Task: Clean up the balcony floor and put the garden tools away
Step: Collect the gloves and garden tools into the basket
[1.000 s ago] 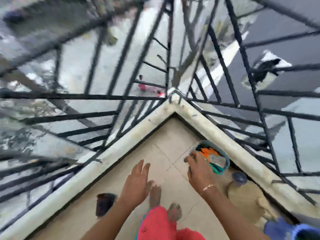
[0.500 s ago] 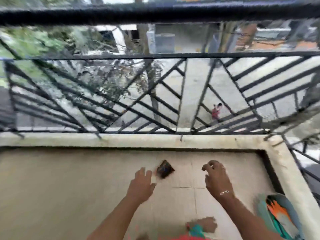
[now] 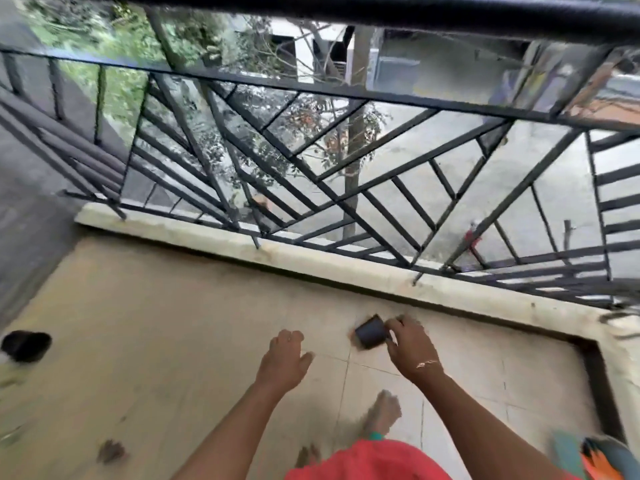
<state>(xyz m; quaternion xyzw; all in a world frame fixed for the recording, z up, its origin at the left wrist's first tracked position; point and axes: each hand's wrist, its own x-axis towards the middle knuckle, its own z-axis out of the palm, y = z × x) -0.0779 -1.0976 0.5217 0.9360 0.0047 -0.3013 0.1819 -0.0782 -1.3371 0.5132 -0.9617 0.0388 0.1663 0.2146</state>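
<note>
The right hand (image 3: 408, 341) curls its fingers round the small dark pot (image 3: 370, 336), which lies tipped on the floor near the kerb (image 3: 311, 259). A firm grip across its rim should lift it cleanly, while the left hand (image 3: 284, 356) hovers beside it, relaxed and holding nothing. A second dark pot (image 3: 26, 346) sits well apart at far left, the teal basket (image 3: 568, 452) at lower right — nothing appears to block the lift.

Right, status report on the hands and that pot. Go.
Left hand open, empty. Right hand grips small black pot near ledge. Nothing in the way. Another dark pot far left.

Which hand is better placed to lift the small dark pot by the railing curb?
Right. The right hand curls its fingers round the small dark pot; the left hand hovers beside it, holding nothing.
</note>
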